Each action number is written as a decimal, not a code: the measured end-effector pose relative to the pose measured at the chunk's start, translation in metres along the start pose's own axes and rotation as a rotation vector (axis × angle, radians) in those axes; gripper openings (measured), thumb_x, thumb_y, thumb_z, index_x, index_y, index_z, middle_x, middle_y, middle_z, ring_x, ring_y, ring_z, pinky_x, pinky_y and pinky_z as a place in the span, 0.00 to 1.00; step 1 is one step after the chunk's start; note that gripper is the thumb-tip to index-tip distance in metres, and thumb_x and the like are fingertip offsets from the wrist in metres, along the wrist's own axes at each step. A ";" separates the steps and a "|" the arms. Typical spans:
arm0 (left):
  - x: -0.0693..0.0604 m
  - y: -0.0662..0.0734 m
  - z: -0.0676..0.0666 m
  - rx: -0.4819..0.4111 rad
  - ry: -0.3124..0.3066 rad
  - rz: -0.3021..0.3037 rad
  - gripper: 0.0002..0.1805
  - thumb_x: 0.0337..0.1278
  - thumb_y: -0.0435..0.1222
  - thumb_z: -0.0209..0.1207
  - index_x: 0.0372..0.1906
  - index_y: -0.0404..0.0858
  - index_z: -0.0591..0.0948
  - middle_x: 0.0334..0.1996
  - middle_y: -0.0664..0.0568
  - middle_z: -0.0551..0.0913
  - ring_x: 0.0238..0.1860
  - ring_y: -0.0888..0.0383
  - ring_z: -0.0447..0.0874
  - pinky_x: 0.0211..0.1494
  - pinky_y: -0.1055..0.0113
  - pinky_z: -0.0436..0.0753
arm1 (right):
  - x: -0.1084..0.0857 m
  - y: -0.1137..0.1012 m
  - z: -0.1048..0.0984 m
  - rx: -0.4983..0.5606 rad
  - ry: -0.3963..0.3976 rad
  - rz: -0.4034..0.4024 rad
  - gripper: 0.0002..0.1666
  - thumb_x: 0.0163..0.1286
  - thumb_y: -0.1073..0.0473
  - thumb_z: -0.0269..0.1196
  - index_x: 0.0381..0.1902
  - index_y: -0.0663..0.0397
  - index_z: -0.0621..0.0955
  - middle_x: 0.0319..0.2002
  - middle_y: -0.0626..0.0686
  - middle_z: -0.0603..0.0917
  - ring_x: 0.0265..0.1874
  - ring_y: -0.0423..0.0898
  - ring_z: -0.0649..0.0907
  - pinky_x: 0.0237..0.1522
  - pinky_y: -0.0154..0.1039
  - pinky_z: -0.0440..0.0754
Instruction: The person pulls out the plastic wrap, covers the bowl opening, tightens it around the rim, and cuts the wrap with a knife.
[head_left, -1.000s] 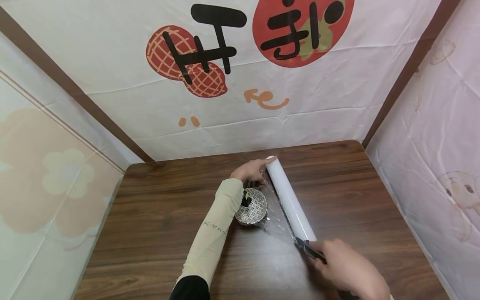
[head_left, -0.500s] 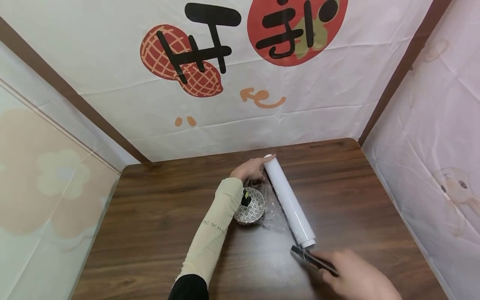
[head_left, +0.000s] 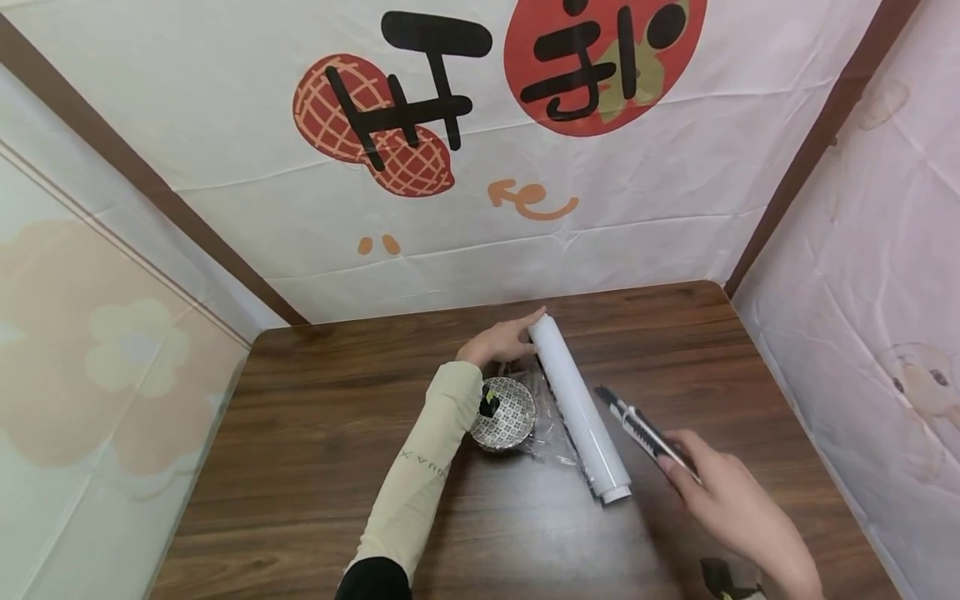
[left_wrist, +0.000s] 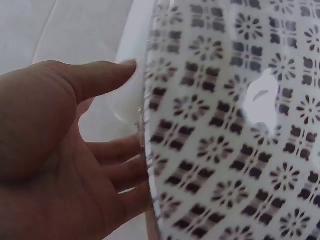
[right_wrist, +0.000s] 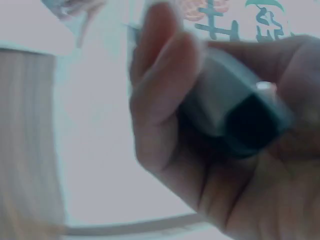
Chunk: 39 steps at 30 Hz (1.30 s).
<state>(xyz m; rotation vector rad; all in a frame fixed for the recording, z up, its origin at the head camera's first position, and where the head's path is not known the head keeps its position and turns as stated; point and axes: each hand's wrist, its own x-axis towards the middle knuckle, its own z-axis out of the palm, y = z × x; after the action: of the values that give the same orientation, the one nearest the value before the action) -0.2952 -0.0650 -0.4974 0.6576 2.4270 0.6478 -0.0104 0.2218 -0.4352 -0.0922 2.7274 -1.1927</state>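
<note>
In the head view a white roll of cling film (head_left: pixel 579 408) lies slantwise on the table. My left hand (head_left: pixel 495 342) touches its far end, the fingers spread fairly straight. In the left wrist view that hand (left_wrist: pixel 75 145) is partly hidden behind a patterned bowl (left_wrist: pixel 225 130). The bowl (head_left: pixel 512 412) stands left of the roll, beside the left wrist, with clear film (head_left: pixel 551 437) between it and the roll. My right hand (head_left: pixel 731 496) grips a utility knife (head_left: pixel 645 433) to the right of the roll, apart from it. The right wrist view shows curled fingers (right_wrist: pixel 165 95) round the knife's body (right_wrist: pixel 235 105).
The brown wooden table (head_left: pixel 315 467) extends to both sides of the roll. Behind it hangs a printed white cloth (head_left: pixel 465 242), and more cloth (head_left: pixel 847 333) borders the right side.
My right hand has drawn the knife from the roll's near end to the right and away from the roll. My left hand has shifted slightly at the far end.
</note>
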 end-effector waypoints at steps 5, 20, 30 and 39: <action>-0.010 -0.003 -0.007 -0.072 0.033 -0.030 0.43 0.80 0.47 0.55 0.86 0.64 0.43 0.83 0.46 0.62 0.74 0.46 0.75 0.69 0.49 0.79 | 0.030 0.008 0.005 0.247 0.040 0.144 0.24 0.85 0.45 0.54 0.62 0.58 0.74 0.29 0.52 0.80 0.23 0.41 0.80 0.24 0.37 0.80; -0.054 -0.031 -0.005 -0.040 0.036 -0.079 0.39 0.80 0.54 0.51 0.85 0.45 0.56 0.81 0.42 0.65 0.80 0.41 0.65 0.80 0.41 0.68 | 0.090 0.047 0.020 0.382 0.167 0.132 0.20 0.86 0.53 0.50 0.59 0.66 0.73 0.28 0.56 0.82 0.19 0.42 0.80 0.21 0.41 0.82; -0.087 -0.039 0.004 -0.113 0.041 -0.108 0.40 0.79 0.56 0.52 0.84 0.42 0.59 0.75 0.38 0.74 0.73 0.42 0.75 0.74 0.43 0.76 | 0.120 0.075 0.022 0.440 0.160 0.151 0.28 0.87 0.63 0.43 0.76 0.74 0.57 0.46 0.69 0.80 0.28 0.38 0.84 0.33 0.38 0.89; -0.110 0.002 0.019 -0.140 0.333 -0.012 0.33 0.79 0.47 0.56 0.79 0.37 0.68 0.69 0.34 0.78 0.70 0.39 0.78 0.73 0.43 0.77 | 0.136 0.093 0.022 0.441 0.098 0.146 0.31 0.84 0.69 0.42 0.78 0.77 0.51 0.51 0.74 0.78 0.35 0.41 0.85 0.37 0.36 0.90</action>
<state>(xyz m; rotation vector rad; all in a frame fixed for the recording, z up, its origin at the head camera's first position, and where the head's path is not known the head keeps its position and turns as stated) -0.2017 -0.1203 -0.4700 0.5103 2.6523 0.9795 -0.1392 0.2528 -0.5353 0.2201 2.4252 -1.7532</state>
